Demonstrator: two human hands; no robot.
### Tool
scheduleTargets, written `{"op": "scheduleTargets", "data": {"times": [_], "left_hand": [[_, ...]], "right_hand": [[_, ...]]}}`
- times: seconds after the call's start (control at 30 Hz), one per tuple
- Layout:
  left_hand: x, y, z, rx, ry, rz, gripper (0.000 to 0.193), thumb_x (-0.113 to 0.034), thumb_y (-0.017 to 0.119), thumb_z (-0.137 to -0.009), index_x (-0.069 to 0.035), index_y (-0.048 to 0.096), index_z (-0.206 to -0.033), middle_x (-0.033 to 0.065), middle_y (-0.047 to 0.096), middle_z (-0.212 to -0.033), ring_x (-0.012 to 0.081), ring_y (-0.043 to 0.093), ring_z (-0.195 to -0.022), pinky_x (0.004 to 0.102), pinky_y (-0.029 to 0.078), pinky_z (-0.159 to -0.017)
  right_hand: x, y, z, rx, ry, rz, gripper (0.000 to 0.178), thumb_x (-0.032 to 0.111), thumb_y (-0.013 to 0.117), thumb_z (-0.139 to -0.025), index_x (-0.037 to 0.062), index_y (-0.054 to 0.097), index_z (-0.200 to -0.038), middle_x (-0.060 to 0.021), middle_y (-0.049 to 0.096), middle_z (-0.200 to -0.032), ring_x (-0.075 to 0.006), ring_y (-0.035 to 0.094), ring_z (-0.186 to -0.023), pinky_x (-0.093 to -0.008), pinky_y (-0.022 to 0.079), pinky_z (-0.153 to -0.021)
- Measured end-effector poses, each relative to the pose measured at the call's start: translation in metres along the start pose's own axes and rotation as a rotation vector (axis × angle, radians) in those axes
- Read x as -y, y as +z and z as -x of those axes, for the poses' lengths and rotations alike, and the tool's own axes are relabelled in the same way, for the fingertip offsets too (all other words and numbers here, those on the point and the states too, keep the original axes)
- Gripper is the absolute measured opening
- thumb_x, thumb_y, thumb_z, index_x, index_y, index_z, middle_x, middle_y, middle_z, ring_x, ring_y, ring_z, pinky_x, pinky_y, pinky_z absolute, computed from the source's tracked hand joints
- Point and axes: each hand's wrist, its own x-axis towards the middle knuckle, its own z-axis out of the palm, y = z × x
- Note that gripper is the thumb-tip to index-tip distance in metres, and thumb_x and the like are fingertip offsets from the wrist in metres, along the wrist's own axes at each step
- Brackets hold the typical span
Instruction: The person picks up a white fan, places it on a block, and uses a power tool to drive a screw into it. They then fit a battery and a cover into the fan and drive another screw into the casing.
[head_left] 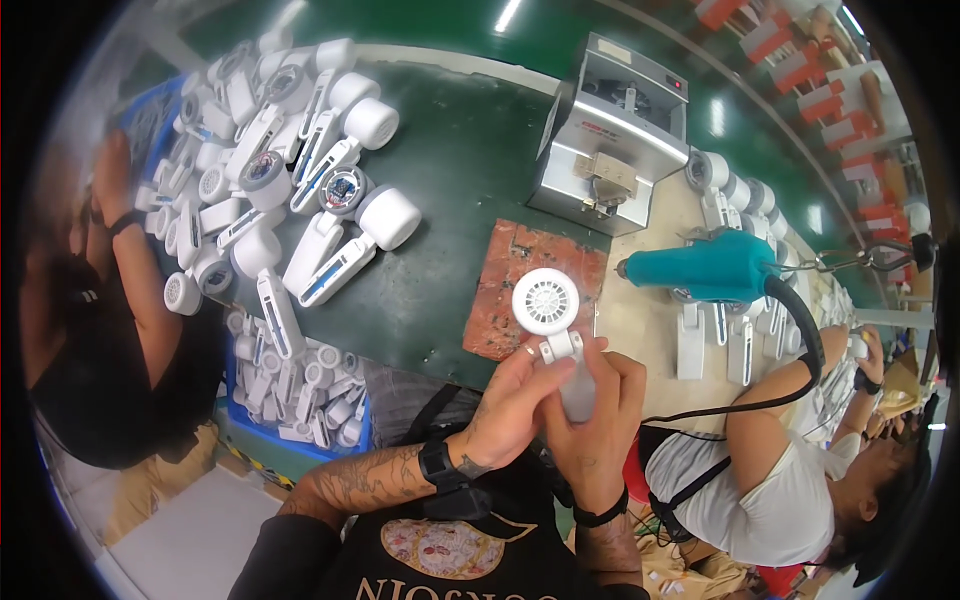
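A white handheld fan [546,302] is held upright between my two hands, its round slotted grille facing up. My left hand [512,405] closes on the left side of the fan's handle, thumb near the hinge. On the other side, my right hand [598,425] wraps round the handle, and the palms hide part of it. Beneath the fan head lies a worn reddish-brown mat [492,315]. To the right of the fan hangs a teal power screwdriver [700,268] with a black cable, its tip pointing left.
A silver box-shaped screw feeder [615,135] stands beyond the mat. White fan parts [265,165] are heaped at left, with more in a blue crate [365,425] below. Further fans [690,340] lie at right. One person [775,460] sits at right; another person's arm [150,290] is at left.
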Motion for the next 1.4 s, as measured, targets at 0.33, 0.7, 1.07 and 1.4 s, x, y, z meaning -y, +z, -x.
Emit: {"op": "scheduleTargets", "data": {"times": [0.33,0.7,1.07,1.4], "left_hand": [[-0.032,-0.005,0.001,0.051,0.12,-0.062,0.048,-0.019,0.059,-0.1,0.001,0.044,-0.141,0.0201,0.057,-0.135,0.0332,0.058,-0.124,0.0498,0.044,-0.111],[-0.025,-0.015,-0.005,0.087,0.257,-0.026,0.049,-0.02,0.06,-0.1,-0.001,0.044,-0.142,0.0187,0.057,-0.136,0.0344,0.056,-0.126,0.0518,0.04,-0.114],[-0.03,-0.004,0.002,0.014,0.205,-0.164,0.048,-0.029,0.062,-0.099,-0.004,0.047,-0.136,0.0127,0.063,-0.124,0.0254,0.064,-0.111,0.0492,0.044,-0.109],[-0.047,0.006,-0.005,-0.129,0.222,-0.292,0.046,-0.026,0.056,-0.102,0.0,0.047,-0.138,0.015,0.064,-0.125,0.0228,0.066,-0.101,0.041,0.055,-0.091]], "right_hand": [[-0.01,-0.004,0.019,0.045,0.258,-0.798,0.062,0.039,0.078,-0.083,-0.0025,0.049,-0.12,-0.0127,0.055,-0.109,-0.0225,0.058,-0.092,-0.0346,0.048,-0.077],[-0.006,-0.009,0.004,0.168,0.191,-0.775,0.019,0.015,0.064,-0.096,-0.0034,0.06,-0.097,-0.0178,0.063,-0.078,-0.034,0.062,-0.064,-0.0377,0.048,-0.059],[-0.006,-0.011,0.005,0.15,0.081,-0.693,0.018,0.014,0.07,-0.092,-0.002,0.061,-0.094,-0.0122,0.059,-0.071,-0.0255,0.057,-0.057,-0.0342,0.044,-0.053],[-0.015,0.005,0.0,0.252,0.216,-0.805,0.025,0.021,0.065,-0.095,-0.0026,0.059,-0.098,-0.0125,0.057,-0.075,-0.0241,0.054,-0.062,-0.035,0.043,-0.058]]}}
